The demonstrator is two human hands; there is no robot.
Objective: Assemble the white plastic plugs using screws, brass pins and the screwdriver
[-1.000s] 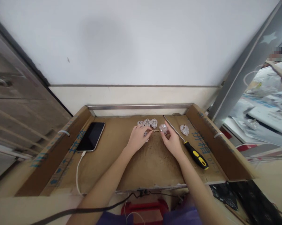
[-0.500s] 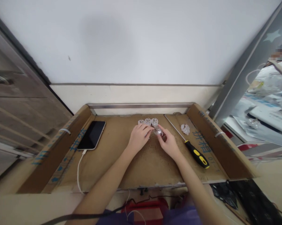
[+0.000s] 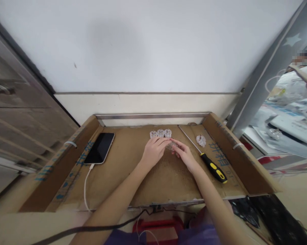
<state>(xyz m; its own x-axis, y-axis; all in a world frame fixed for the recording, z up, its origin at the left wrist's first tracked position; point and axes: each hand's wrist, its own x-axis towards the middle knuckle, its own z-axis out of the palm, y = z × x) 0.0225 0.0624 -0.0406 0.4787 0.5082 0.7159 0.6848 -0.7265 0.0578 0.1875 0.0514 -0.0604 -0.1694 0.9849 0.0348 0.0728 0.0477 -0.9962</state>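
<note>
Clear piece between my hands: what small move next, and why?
Perhaps nudge the clear piece gently toward the three plugs: it is just on the near side of their row, partly hidden, with the left hand and right hand close about it.

Bare left hand (image 3: 154, 149) and right hand (image 3: 185, 154), slim fingers (image 3: 164, 140), bare left forearm (image 3: 125, 190) and right forearm (image 3: 209, 194), both widening towards the elbow, purple clothing (image 3: 198, 234) at the lower edge, garment type unclear.
</note>
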